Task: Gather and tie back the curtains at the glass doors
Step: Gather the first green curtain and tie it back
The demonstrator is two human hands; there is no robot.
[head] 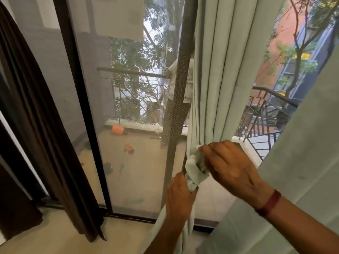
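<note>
Head view | pale green curtain [216, 70] hangs vertical, soft pleated cloth gathered into a knot [194, 171] | left hand [180, 197] grips curtain below | right hand [231, 165] pinches knot

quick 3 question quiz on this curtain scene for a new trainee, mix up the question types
1. True or false: the green curtain has a knot in it.
2. Where does the left hand grip the green curtain?
A. well above the knot
B. just below the knot
C. at the floor
3. Fill in: the band on the wrist of the right hand is ___.

Key: 1 true; 2 B; 3 red
</note>
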